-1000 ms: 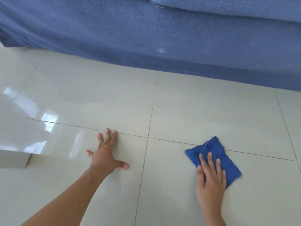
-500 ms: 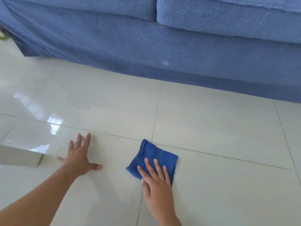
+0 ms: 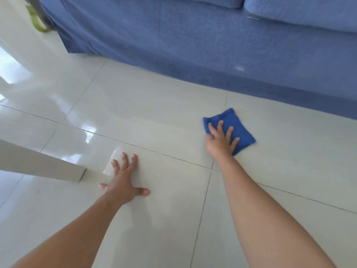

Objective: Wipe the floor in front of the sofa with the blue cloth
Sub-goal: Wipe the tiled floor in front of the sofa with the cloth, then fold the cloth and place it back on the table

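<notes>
The folded blue cloth (image 3: 240, 130) lies flat on the glossy pale tiled floor (image 3: 154, 105), a short way in front of the blue sofa (image 3: 193, 41). My right hand (image 3: 220, 141) presses down on the cloth's near left part with fingers spread, the arm stretched forward. My left hand (image 3: 123, 182) rests flat on the floor to the left and nearer to me, fingers spread, holding nothing.
A white furniture leg (image 3: 48, 167) stands on the floor at the left, just beside my left hand. A green plant leaf (image 3: 37, 24) shows at the sofa's left end. Open tiles stretch left of the sofa and around both arms.
My right hand has pushed the cloth forward and to the right, closer to the sofa. The view has shifted left, showing the sofa's left end. My left hand stays planted.
</notes>
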